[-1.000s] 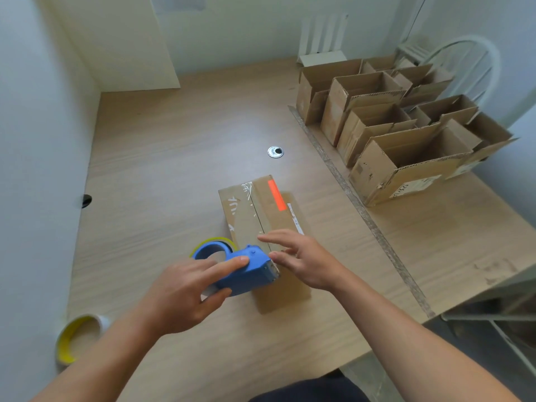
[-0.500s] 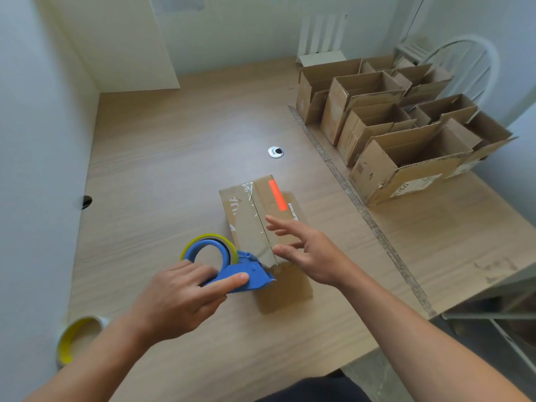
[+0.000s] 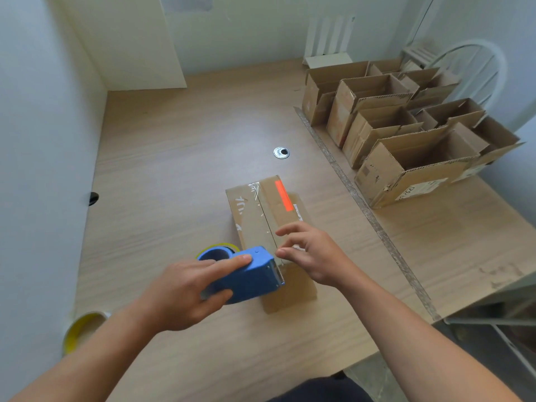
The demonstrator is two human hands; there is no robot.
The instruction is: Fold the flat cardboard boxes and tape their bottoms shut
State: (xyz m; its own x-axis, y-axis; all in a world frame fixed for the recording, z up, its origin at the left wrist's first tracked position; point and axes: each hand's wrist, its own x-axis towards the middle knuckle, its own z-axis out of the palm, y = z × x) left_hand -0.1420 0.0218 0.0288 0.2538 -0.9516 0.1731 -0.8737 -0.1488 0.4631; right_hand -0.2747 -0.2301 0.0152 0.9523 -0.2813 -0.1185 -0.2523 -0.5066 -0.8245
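Note:
A small cardboard box point(image 3: 261, 210) lies bottom-up in the middle of the wooden table point(image 3: 174, 158), with clear tape along its centre seam and an orange strip on top. My left hand point(image 3: 185, 288) grips a blue tape dispenser point(image 3: 249, 274) at the box's near end, index finger stretched along its top. My right hand point(image 3: 310, 253) hovers over the near end of the box beside the dispenser's blade, fingers loosely curled and thumb near the tape; whether it pinches the tape I cannot tell.
Several folded open boxes point(image 3: 406, 146) stand in rows at the right of the table. A yellow tape roll point(image 3: 84, 329) lies at the near left edge. A round metal grommet point(image 3: 281, 152) sits beyond the box. A white chair point(image 3: 475, 65) stands behind the boxes.
My left hand has lifted the dispenser back up to the box's near end, with its blade end toward my right hand. My right hand has drawn nearer, its fingers curling toward the blade.

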